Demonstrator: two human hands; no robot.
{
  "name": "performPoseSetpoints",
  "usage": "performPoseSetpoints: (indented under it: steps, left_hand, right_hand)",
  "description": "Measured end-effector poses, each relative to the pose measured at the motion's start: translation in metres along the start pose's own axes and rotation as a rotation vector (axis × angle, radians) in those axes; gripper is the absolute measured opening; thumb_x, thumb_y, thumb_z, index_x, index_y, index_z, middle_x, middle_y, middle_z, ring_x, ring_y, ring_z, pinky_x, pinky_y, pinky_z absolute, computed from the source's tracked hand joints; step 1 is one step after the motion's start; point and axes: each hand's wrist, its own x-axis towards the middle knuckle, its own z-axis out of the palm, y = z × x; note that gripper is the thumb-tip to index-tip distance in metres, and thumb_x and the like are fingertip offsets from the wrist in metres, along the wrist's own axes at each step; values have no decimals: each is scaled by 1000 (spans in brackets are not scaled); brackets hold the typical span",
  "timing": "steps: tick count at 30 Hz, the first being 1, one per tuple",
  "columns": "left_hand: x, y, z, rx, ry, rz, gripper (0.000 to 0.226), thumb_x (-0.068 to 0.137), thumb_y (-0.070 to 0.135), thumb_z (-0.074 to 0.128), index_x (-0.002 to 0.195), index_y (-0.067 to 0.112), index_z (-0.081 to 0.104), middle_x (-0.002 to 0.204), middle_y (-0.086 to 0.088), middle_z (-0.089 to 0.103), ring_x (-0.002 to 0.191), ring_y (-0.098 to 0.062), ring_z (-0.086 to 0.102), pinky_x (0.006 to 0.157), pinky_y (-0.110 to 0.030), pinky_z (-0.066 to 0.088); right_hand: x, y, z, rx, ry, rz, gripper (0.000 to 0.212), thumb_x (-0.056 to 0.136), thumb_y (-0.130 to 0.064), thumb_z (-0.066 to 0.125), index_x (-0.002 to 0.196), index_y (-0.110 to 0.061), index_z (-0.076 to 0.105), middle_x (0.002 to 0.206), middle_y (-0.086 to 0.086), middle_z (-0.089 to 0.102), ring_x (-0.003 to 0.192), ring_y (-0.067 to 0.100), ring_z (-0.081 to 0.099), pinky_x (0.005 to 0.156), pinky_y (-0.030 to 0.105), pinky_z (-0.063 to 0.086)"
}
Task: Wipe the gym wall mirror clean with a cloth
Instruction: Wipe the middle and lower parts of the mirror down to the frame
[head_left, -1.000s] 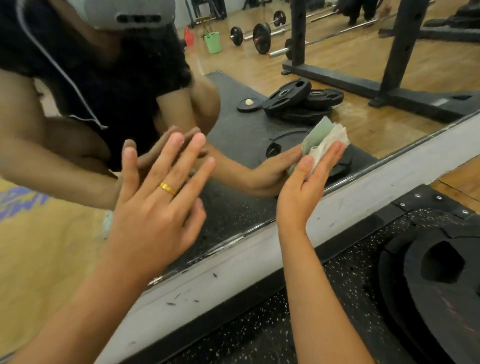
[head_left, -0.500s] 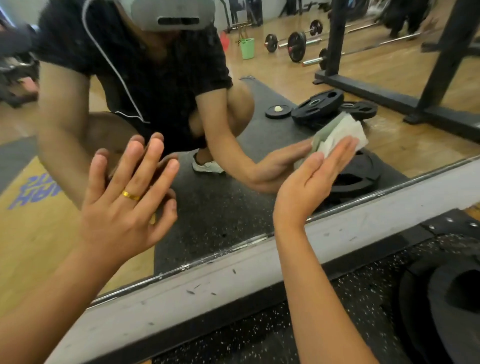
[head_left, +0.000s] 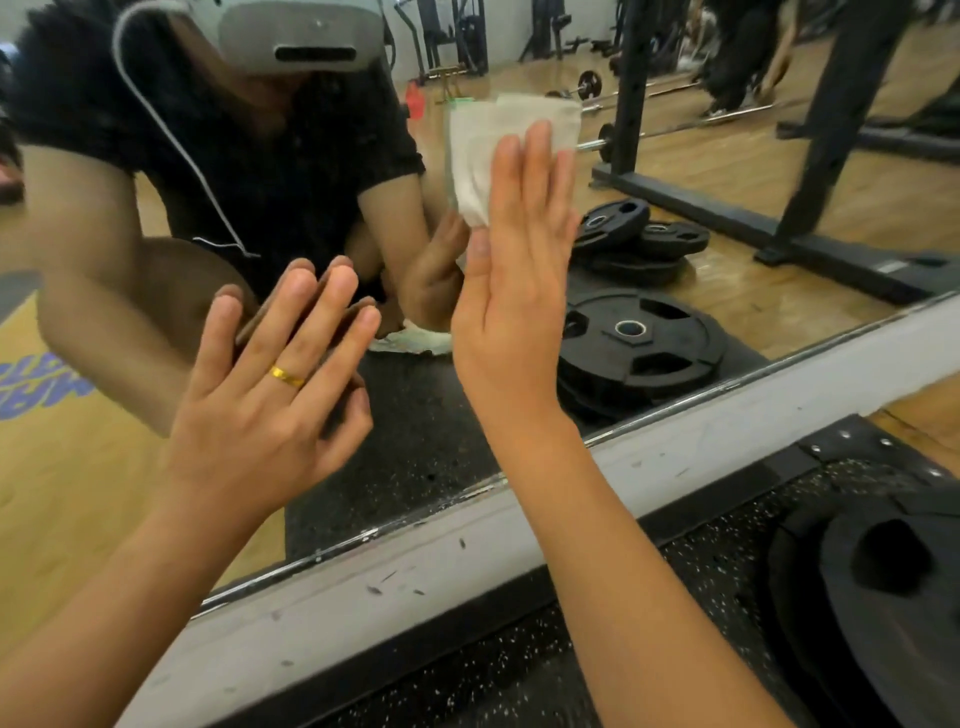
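Observation:
The wall mirror fills the upper part of the view, with a white ledge along its bottom edge. My right hand presses a folded white cloth flat against the glass, fingers pointing up; most of the cloth shows above my fingertips. My left hand, wearing a gold ring, rests flat on the mirror lower and to the left, fingers spread, holding nothing. The glass reflects me crouching, with both hands mirrored.
A white ledge runs diagonally under the mirror. Below it is black speckled rubber flooring. A black weight plate lies on the floor at lower right, close to my right forearm. Plates, rack posts and barbells appear only as reflections.
My right hand slid the cloth up and slightly left on the glass, turning from tilted to nearly upright. The view has tilted up. My left hand stays flat on the mirror.

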Motion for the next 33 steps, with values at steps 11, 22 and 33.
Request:
performPoseSetpoints:
  steps: [11,22,33]
  left_hand:
    - [3,1,0,-9,29,-4,65,97,26,59,157,9,41,165,-15,35,153,-34,32,124,-56,17]
    - [-4,1,0,-6,31,1,65,95,25,60,155,8,44,164,-17,35,154,-36,30,126,-55,14]
    - [-2,1,2,-26,53,-4,64,94,25,62,154,9,47,163,-15,38,153,-35,32,124,-56,17]
  right_hand:
    - [-135,69,-18,-207,-157,123,55,110,-13,38,161,-11,17,169,5,19,160,24,7,121,63,26]
    - [-52,24,4,-64,-17,85,52,109,-16,36,157,1,25,167,23,22,156,25,1,129,45,1]
    - [-190,86,-13,-112,-214,278,70,108,-25,32,162,-41,-10,171,-19,-11,160,20,-7,121,66,25]
